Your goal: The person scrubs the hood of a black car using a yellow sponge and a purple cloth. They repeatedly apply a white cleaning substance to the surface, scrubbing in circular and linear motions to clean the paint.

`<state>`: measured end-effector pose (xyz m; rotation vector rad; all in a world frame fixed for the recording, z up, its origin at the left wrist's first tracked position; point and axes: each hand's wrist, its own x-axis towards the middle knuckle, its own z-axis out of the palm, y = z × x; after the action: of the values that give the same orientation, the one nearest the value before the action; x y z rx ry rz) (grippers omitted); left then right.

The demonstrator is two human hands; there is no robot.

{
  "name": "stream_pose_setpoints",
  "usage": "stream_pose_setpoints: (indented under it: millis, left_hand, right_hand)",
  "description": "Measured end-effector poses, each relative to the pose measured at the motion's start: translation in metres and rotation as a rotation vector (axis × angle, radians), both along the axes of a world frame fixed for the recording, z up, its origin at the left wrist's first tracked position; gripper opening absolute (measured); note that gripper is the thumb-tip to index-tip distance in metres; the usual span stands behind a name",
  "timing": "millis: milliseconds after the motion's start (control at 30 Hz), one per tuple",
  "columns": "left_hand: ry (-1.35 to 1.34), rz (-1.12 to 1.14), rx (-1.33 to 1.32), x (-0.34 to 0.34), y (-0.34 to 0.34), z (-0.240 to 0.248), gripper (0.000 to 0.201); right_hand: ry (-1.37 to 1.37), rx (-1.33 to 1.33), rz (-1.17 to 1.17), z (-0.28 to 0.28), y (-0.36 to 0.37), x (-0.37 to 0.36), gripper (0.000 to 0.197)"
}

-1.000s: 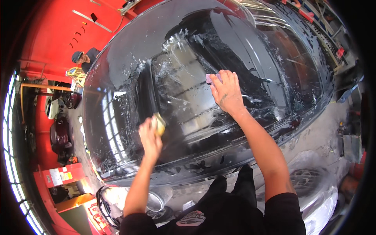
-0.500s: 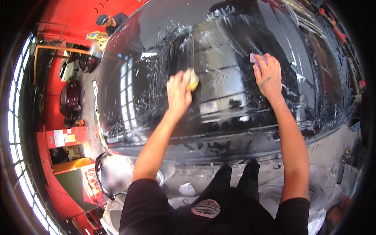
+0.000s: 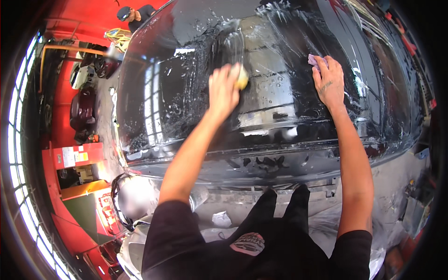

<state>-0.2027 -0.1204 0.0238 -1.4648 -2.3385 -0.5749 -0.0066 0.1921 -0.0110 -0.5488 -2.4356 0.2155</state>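
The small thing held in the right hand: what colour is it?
Light purple; the small thing in the right hand shows best in the head view.

This looks like a car workshop: a car's large black body (image 3: 275, 100), wet and streaked with suds, fills the middle, and a dark red car part (image 3: 83, 109) stands by the red wall (image 3: 88, 11) on the left. Near a coil of yellow hose or cable (image 3: 118, 39) another person in a cap (image 3: 140, 18) is at the car's far side. A bare grey floor (image 3: 396, 175), a long barred window (image 3: 19, 158) and a red cabinet with papers stuck to it (image 3: 95, 151) add to the garage look.
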Motion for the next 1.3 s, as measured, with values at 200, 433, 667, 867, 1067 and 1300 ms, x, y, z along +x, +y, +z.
stream_pose_setpoints:
  millis: [200,433,667,867,1067,1300]
  left_hand:
    - [-0.021,-0.060,-0.155,0.020,-0.052,0.003,0.083]
    - [0.080,0.236,-0.037,-0.077,0.076,0.003,0.045]
    - [-0.030,0.071,-0.113,0.046,-0.045,-0.001,0.079]
    - [0.045,0.394,-0.115,-0.146,0.112,0.016,0.038]
    - [0.063,0.077,0.027,-0.031,0.073,-0.005,0.058]
    - [0.098,-0.032,-0.062,-0.040,0.040,-0.018,0.078]
  right_hand:
    - [0.010,0.016,-0.005,0.005,-0.008,-0.003,0.043]
    - [0.027,-0.043,0.046,0.007,-0.015,-0.010,0.043]
    - [0.019,0.039,-0.010,0.006,-0.003,-0.001,0.043]
    - [0.054,-0.072,0.073,0.015,-0.024,-0.011,0.044]
    - [0.057,0.032,0.016,0.000,0.008,0.003,0.043]
    - [0.042,-0.092,-0.011,0.002,-0.001,0.004,0.044]
